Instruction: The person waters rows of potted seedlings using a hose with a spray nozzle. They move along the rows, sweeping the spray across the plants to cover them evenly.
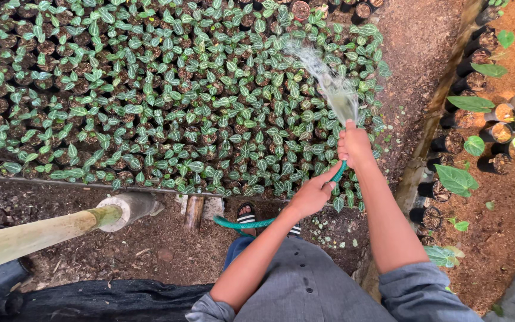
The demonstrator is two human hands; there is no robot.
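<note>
A green garden hose (251,223) runs up from near my sandalled feet to my hands. My right hand (354,145) grips its end, thumb over the opening, and a fan of water (329,83) sprays away over a dense bed of small potted seedlings (150,95) with green striped leaves. My left hand (314,194) holds the hose a little lower down, just behind the right hand. Both hands hover over the bed's near right corner.
A pale bamboo pole (43,232) juts in from the lower left. A wooden border (442,107) separates a bare soil strip from a row of black pots with larger leaves (466,143) at right. Dark netting (102,298) lies at bottom.
</note>
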